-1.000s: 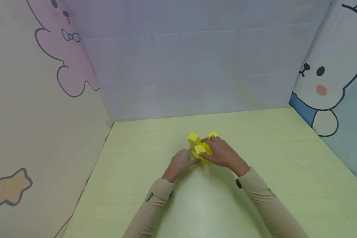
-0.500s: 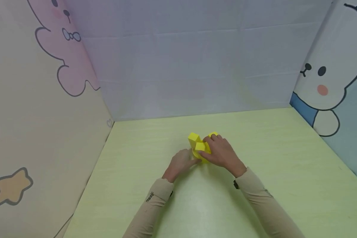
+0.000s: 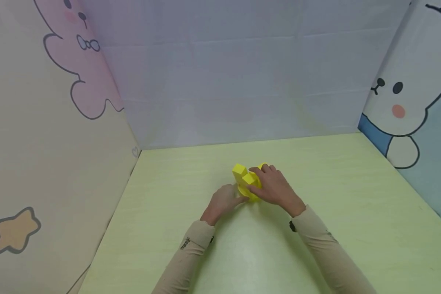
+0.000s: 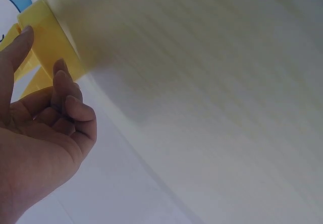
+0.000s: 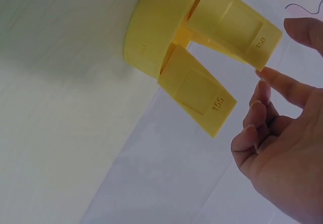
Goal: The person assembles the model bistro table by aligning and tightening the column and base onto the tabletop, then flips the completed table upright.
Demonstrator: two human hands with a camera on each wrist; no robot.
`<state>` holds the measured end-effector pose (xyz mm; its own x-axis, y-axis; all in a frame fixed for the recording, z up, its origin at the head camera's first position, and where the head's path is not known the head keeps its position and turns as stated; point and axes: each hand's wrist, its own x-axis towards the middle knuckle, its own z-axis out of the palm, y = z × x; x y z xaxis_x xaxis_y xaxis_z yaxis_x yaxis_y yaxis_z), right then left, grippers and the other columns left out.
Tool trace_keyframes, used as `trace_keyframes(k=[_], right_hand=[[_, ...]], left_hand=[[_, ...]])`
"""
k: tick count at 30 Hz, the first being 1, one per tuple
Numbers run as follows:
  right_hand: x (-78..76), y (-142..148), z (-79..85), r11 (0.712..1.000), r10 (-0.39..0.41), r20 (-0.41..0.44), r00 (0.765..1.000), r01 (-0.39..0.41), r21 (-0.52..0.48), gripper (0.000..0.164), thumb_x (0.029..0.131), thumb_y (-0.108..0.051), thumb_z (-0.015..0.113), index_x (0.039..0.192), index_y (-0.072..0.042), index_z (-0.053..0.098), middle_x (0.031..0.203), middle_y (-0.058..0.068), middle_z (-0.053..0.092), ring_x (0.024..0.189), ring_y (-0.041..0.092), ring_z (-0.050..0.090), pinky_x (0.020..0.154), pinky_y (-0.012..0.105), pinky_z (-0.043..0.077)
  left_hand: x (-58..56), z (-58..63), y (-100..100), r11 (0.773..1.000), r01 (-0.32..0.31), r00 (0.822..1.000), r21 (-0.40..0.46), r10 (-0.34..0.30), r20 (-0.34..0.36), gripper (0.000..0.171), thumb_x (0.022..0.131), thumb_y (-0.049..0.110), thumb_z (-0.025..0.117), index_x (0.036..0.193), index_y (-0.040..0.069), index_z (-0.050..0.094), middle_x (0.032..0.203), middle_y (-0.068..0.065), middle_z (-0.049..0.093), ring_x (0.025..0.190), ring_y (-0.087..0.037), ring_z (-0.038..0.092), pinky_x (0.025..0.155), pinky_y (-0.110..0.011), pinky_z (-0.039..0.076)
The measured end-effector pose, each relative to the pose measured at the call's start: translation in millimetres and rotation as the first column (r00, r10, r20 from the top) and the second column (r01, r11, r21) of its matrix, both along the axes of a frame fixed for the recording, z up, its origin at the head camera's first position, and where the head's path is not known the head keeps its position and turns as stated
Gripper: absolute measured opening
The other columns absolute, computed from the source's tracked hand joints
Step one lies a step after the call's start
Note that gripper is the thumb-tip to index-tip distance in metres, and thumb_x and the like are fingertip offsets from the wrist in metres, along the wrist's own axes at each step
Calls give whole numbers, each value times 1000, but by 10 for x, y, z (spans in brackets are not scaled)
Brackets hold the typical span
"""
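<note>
A yellow plastic ring [image 3: 244, 192] stands on the table, with tapered wedge-shaped blocks rising from it. The left hand [image 3: 223, 201] grips the ring's wall at its near left, thumb on one side and fingertips on the other in the left wrist view. Between the right hand's thumb and index finger is the top of the wedge block marked 150 [image 5: 242, 27]; the right hand [image 3: 277, 188] partly covers the blocks from above. Beside it, the block marked 155 [image 5: 199, 93] is untouched in the right wrist view. Another block [image 3: 239, 171] leans out at the far left.
The pale yellow-green table [image 3: 176, 175] extends around both hands. A white cloth backdrop [image 3: 220, 90] closes the back. Panels with printed cartoon figures, such as a star [image 3: 14, 230], stand at both sides.
The near block between the right fingers has turned, and its top has shifted slightly away from the camera. The right hand moved a little with it; the left hand stayed in place.
</note>
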<state>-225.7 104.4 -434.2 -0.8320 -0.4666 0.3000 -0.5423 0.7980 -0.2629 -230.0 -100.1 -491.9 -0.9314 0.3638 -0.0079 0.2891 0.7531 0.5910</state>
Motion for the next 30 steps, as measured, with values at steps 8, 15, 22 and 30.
trace_keyframes(k=[8, 15, 22, 30], right_hand=[[-27, 46, 3, 999, -29, 1, 1000, 29, 28, 38, 94, -28, 74, 118, 0, 66, 95, 14, 57, 85, 32, 50, 70, 44, 45], [7, 62, 57, 996, -86, 55, 995, 84, 22, 49, 95, -38, 75, 120, 3, 65, 97, 15, 59, 84, 31, 48, 71, 45, 44], [21, 77, 43, 993, -109, 13, 994, 108, 51, 38, 93, -36, 75, 99, 0, 63, 86, 10, 53, 79, 30, 47, 68, 43, 42], [55, 102, 81, 983, -157, 46, 987, 152, 99, 51, 92, -53, 72, 91, -4, 60, 81, 8, 51, 76, 29, 45, 68, 43, 39]], left_hand=[[6, 19, 9, 1000, -14, 1000, -17, 15, 23, 30, 95, 39, 75, 98, 11, 63, 67, 4, 42, 66, -13, 44, 58, -29, 36], [4, 7, 9, 1000, -14, 1000, -20, 14, 21, 33, 95, 40, 75, 104, 10, 66, 69, 3, 44, 68, -14, 46, 60, -29, 38], [2, 13, 7, 999, -13, 1000, -32, 13, 4, 32, 96, 40, 75, 102, 10, 66, 69, 4, 47, 69, -13, 47, 63, -30, 40], [0, 11, 7, 1000, -7, 1000, -17, 7, 9, 29, 95, 39, 75, 97, 11, 64, 67, 4, 46, 67, -13, 46, 62, -30, 40]])
